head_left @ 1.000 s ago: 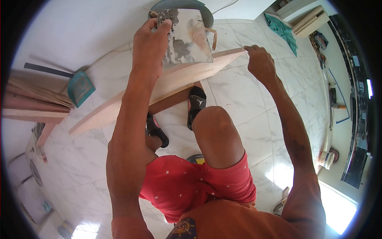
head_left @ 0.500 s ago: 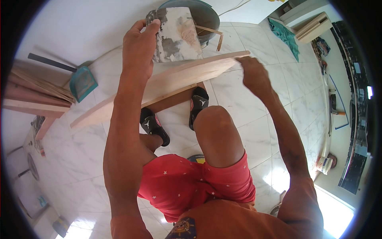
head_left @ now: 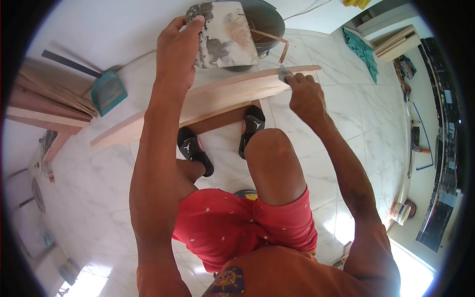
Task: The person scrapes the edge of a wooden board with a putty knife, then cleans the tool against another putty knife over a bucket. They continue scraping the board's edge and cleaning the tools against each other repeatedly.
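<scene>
A long pale wooden plank (head_left: 222, 96) lies across a lower board in front of my feet. Above its far side, my left hand (head_left: 179, 49) grips a putty-smeared rectangular board (head_left: 225, 34) by its left edge. A small grey scraper (head_left: 285, 73) sits in my right hand (head_left: 306, 98), its blade pressed on the plank near the right end. Both black sandals (head_left: 251, 127) rest on the marble floor just under the plank.
A dark round basin (head_left: 264, 20) with wooden sticks stands behind the plank. A teal dustpan (head_left: 108, 91) and stacked boards (head_left: 44, 111) lie at left. A teal cloth (head_left: 363, 47) and boxes sit at upper right, a small bucket (head_left: 400, 213) at right.
My right hand has slid left along the plank's right end and now presses the scraper on it. My left hand with the smeared board has shifted slightly; the view has tilted.
</scene>
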Demonstrator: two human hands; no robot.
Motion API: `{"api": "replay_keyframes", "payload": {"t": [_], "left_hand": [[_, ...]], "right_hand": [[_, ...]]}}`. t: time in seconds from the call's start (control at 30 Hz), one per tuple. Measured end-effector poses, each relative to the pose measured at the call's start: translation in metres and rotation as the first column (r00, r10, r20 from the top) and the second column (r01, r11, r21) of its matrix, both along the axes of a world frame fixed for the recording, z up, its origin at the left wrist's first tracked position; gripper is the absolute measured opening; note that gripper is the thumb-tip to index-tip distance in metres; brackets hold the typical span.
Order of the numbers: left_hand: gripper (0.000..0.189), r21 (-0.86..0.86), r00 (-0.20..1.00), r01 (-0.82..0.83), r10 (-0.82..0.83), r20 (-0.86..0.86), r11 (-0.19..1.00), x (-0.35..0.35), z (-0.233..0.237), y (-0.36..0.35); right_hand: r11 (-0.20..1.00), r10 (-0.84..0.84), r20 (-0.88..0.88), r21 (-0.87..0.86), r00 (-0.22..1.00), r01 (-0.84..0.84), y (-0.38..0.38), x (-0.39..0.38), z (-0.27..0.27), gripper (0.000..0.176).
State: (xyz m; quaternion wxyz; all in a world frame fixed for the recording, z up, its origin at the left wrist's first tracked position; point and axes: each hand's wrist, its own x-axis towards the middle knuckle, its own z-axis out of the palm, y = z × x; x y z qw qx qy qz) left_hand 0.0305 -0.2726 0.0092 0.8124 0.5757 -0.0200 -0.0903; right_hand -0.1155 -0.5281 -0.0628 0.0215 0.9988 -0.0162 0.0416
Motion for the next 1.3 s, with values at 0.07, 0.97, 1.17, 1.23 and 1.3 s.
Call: {"api": "replay_keyframes", "payload": {"t": [0.07,0.97,1.17,1.23,1.3], "left_hand": [[0.031,0.002,1.000,-0.003,0.003,0.013,1.000,-0.001,0.002,0.000],[0.028,-0.069,0.958,-0.286,0.287,-0.001,0.956,-0.030,0.015,0.127],[0.029,-0.091,0.955,-0.297,0.298,0.001,0.951,-0.027,0.012,0.142],[0.029,-0.082,0.954,-0.300,0.301,-0.001,0.950,-0.028,0.013,0.143],[0.029,-0.078,0.956,-0.294,0.295,-0.001,0.953,-0.021,0.004,0.159]], "right_hand": [[0.999,0.041,0.015,0.011,0.999,-0.042,0.015,0.000,0.000,0.032],[0.998,0.031,-0.041,0.060,0.999,-0.029,0.080,0.013,0.042,0.031],[0.993,0.122,-0.116,0.015,0.986,-0.121,0.146,0.028,0.025,0.029],[0.980,0.198,-0.126,0.029,0.972,-0.196,0.169,0.027,0.025,0.028],[0.964,0.267,-0.130,0.034,0.955,-0.265,0.201,0.035,0.017,0.027]]}}
